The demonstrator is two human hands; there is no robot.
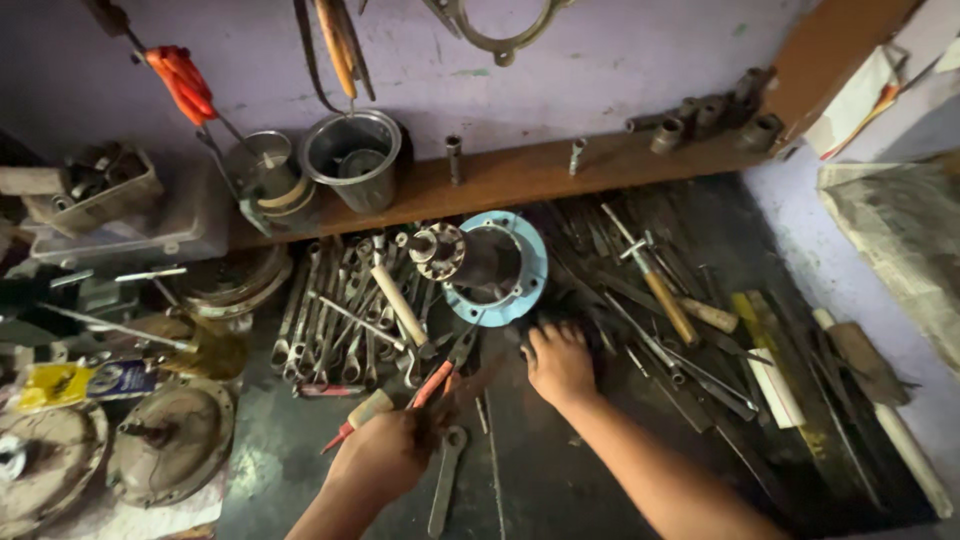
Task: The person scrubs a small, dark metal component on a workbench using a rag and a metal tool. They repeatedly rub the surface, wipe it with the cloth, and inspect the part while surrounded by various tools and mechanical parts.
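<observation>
Our left hand (pixel 385 455) is closed around a tool (pixel 440 395) over the dark surface (pixel 560 480), beside the red-handled pliers (pixel 428 385). Our right hand (pixel 558 362) presses down, fingers curled on something dark, below the blue-flanged metal part (pixel 490 265); we seem mid-sorting, and steady grips matter next.

A light-blue flange (pixel 523 262), red-handled pliers (pixel 432 384), a lilac wall (pixel 600 60) and a brown shelf (pixel 540 172).

Dim, warm light falls from above and to the right, leaving the dark floor (pixel 560 470) murky. The lilac wall (pixel 600 60) is brightest. Wide-angle distortion bends the edges; the near hands blur slightly.
</observation>
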